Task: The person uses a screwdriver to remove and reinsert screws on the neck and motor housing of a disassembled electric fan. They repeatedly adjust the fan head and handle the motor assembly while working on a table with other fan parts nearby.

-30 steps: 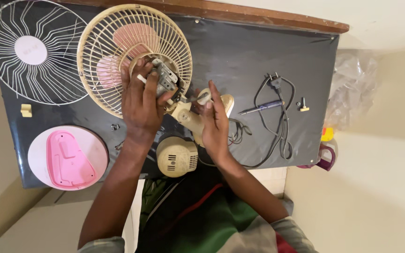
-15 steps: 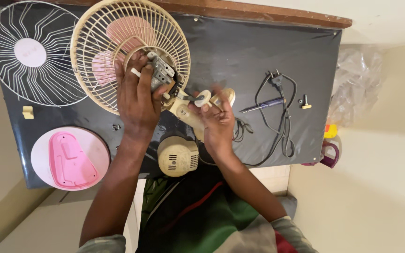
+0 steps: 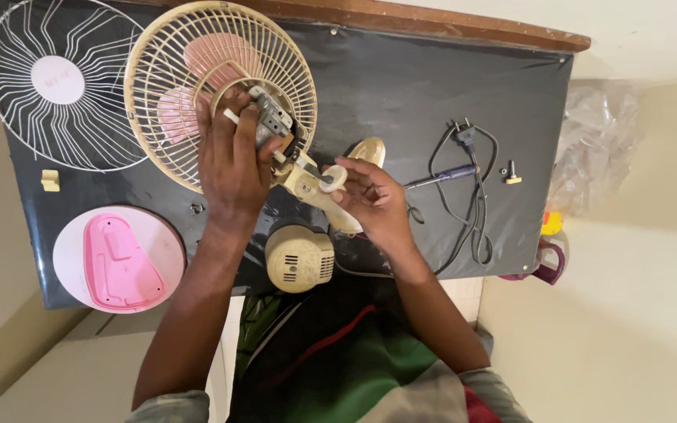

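Overall surface: a dark table top (image 3: 401, 94) fills the upper frame, with a brown wooden edge along its top and pale walls and floor around it.
Right margin: crumpled clear plastic (image 3: 593, 149) lies off the table at right; small yellow and purple items sit below it, too small to tell.
Fan assembly: the cream rear guard (image 3: 197, 86), a round wire cage, sits at upper centre-left, with pink blades visible through it. The bare metal motor (image 3: 272, 121) is at its hub, joined to a cream neck (image 3: 307, 184) that slopes down to the right.
Left hand: the left hand (image 3: 233, 164) is closed around the motor and guard hub.
Right hand: the right hand (image 3: 374, 200) has its fingers pinched narrowly on a small cream knob (image 3: 332, 178) at the neck.
Motor cover: a cream vented cover (image 3: 299, 258) rests near the table's lower edge, between the forearms.
Front guard: a white wire guard (image 3: 56, 82) lies flat at upper left.
Base: a pink round base (image 3: 119, 258) lies at lower left.
Cord: a black cord with plug (image 3: 468, 188) lies at right, beside a screwdriver (image 3: 444, 177) and a small screw (image 3: 512, 174).
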